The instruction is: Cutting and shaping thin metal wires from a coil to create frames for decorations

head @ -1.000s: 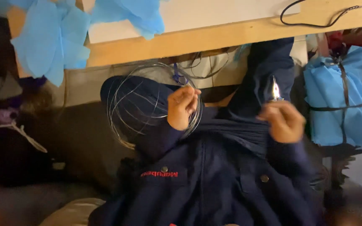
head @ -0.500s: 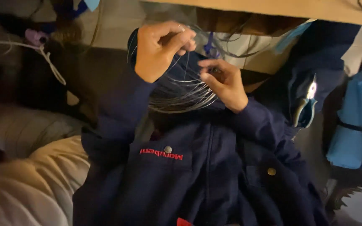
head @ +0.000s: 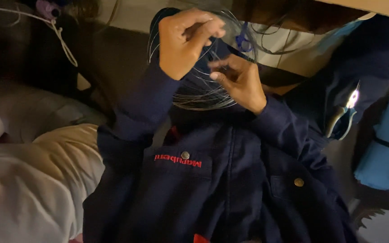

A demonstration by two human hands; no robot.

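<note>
My left hand (head: pixel 185 42) is raised in front of my chest, fingers pinched on the top of a coil of thin silvery wire (head: pixel 203 92). My right hand (head: pixel 239 81) is just right of it and lower, its fingertips on strands at the coil's inner side. The loops hang between both hands, over my dark blue jacket (head: pixel 230 180). A pair of pliers with teal handles (head: pixel 345 114) lies on dark blue cloth to the right, away from both hands.
A pale wooden bench edge (head: pixel 374 6) runs along the top right. Blue fabric bundles (head: pixel 388 153) sit at the far right. White cloth (head: pixel 32 180) fills the lower left, and a white cord (head: pixel 64 40) hangs at the upper left.
My right hand no longer holds the pliers, which now lie at the right; it has come to the coil. My left hand has lifted the coil higher, and the view has tilted down.
</note>
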